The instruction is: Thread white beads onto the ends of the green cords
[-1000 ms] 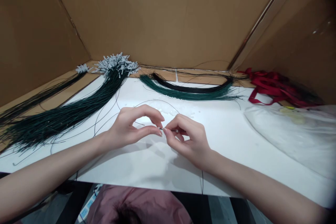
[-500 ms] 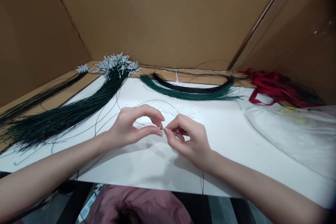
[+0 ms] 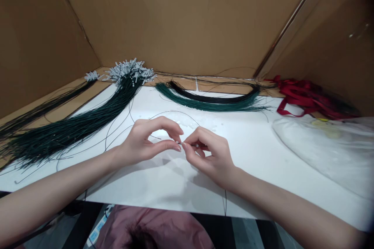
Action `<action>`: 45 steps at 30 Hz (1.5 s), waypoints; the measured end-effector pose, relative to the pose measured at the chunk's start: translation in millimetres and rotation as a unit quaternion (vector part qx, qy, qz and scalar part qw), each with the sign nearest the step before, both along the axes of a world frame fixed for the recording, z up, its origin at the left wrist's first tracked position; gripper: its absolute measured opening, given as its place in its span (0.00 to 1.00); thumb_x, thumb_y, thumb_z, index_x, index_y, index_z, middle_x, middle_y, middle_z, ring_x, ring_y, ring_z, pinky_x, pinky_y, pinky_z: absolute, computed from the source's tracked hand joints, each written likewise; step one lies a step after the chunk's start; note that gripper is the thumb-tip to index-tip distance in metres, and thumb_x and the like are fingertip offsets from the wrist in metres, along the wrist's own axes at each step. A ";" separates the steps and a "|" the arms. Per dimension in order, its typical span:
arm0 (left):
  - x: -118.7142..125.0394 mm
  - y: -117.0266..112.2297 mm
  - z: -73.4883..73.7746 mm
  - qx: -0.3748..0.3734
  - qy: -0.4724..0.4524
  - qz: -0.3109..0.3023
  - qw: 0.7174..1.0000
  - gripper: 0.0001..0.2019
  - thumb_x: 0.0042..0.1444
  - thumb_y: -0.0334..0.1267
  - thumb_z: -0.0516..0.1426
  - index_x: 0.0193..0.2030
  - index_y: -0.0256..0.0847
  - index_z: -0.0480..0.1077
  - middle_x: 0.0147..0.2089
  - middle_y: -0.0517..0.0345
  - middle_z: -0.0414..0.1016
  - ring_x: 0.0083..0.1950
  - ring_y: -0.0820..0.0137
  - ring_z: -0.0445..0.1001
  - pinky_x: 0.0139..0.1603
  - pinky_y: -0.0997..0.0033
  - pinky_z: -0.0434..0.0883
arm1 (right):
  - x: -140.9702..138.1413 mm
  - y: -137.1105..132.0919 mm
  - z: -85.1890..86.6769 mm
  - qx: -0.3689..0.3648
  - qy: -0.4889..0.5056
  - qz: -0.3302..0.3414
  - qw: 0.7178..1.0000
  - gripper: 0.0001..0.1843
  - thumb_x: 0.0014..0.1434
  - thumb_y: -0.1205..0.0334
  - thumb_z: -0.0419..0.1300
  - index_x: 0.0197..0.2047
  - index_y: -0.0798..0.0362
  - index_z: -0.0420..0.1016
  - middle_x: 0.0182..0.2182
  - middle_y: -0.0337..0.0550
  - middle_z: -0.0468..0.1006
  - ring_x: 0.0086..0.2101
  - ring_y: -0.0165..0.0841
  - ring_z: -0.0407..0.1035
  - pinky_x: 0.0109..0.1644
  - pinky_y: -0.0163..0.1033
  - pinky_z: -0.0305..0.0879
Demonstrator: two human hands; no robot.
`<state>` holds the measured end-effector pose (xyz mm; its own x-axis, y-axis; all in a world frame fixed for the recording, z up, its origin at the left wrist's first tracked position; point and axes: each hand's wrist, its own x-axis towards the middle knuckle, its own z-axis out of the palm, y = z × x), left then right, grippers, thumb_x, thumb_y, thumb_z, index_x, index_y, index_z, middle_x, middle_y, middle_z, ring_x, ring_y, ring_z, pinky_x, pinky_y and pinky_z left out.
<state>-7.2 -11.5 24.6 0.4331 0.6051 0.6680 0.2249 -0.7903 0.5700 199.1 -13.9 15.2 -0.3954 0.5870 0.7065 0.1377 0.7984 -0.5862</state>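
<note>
Over the white board (image 3: pixel 140 190), my left hand (image 3: pixel 149 140) and my right hand (image 3: pixel 209 153) meet fingertip to fingertip. My left thumb and forefinger pinch a tiny white bead (image 3: pixel 177 142). A thin dark wire is gripped between my right thumb and forefinger, its end at the bead; whether it passes through the bead I cannot tell. Another white bead (image 3: pixel 197 146) shows among the right fingers, which partly hide it. Loose white beads (image 3: pixel 189 123) lie on the board just beyond my hands.
Green wires tipped with white beads (image 3: pixel 87 124) lie left, beside a thinner bundle (image 3: pixel 55 99). Plain green and black wires (image 3: pixel 210 103) curve at the back. Red ribbon (image 3: pixel 300 93) and a clear plastic bag (image 3: pixel 330 151) are on the right. Cardboard walls (image 3: pixel 181 19) surround the board.
</note>
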 end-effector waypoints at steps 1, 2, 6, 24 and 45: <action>0.2 0.0 0.2 0.001 0.000 -0.001 1.000 0.13 0.52 0.30 0.68 0.44 0.39 0.72 0.35 0.55 0.80 0.35 0.68 0.80 0.38 0.71 0.78 | 0.1 0.0 0.0 0.000 0.000 0.000 1.000 0.10 0.57 0.76 0.59 0.28 0.53 0.66 0.23 0.33 0.65 0.22 0.23 0.55 0.25 0.31 0.54; 0.4 0.0 0.4 0.002 0.000 -0.002 1.000 0.14 0.52 0.30 0.68 0.44 0.39 0.72 0.35 0.55 0.80 0.35 0.68 0.80 0.38 0.71 0.78 | 0.2 -0.1 -0.1 -0.001 0.000 0.000 1.000 0.10 0.57 0.76 0.60 0.28 0.53 0.66 0.23 0.33 0.65 0.22 0.23 0.55 0.25 0.31 0.54; 1.1 0.0 1.2 0.006 -0.003 -0.001 1.000 0.13 0.52 0.29 0.68 0.43 0.38 0.73 0.35 0.55 0.80 0.35 0.69 0.80 0.38 0.71 0.78 | 0.3 -0.2 -1.0 -0.001 -0.001 -0.001 1.000 0.10 0.57 0.76 0.60 0.29 0.54 0.66 0.23 0.33 0.65 0.22 0.22 0.55 0.25 0.30 0.54; 0.3 -0.3 0.0 0.021 0.006 -0.003 1.000 0.13 0.52 0.29 0.68 0.44 0.37 0.72 0.36 0.55 0.80 0.36 0.70 0.80 0.40 0.73 0.77 | 0.2 0.2 -0.6 0.000 0.001 0.004 1.000 0.10 0.57 0.76 0.61 0.29 0.55 0.67 0.23 0.33 0.65 0.22 0.21 0.55 0.25 0.29 0.54; 0.1 0.5 -2.8 0.022 0.010 -0.006 1.000 0.14 0.52 0.29 0.67 0.45 0.38 0.72 0.35 0.56 0.80 0.36 0.71 0.80 0.40 0.74 0.77 | -0.3 1.8 -4.4 -0.026 -0.011 0.005 1.000 0.08 0.58 0.75 0.60 0.29 0.54 0.67 0.24 0.33 0.65 0.22 0.22 0.55 0.26 0.30 0.54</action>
<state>-7.1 -11.0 21.8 0.4531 0.5703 0.6852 0.2268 -0.8170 0.5301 198.9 -12.1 10.8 -0.4165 0.6182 0.6666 0.1438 0.7687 -0.6232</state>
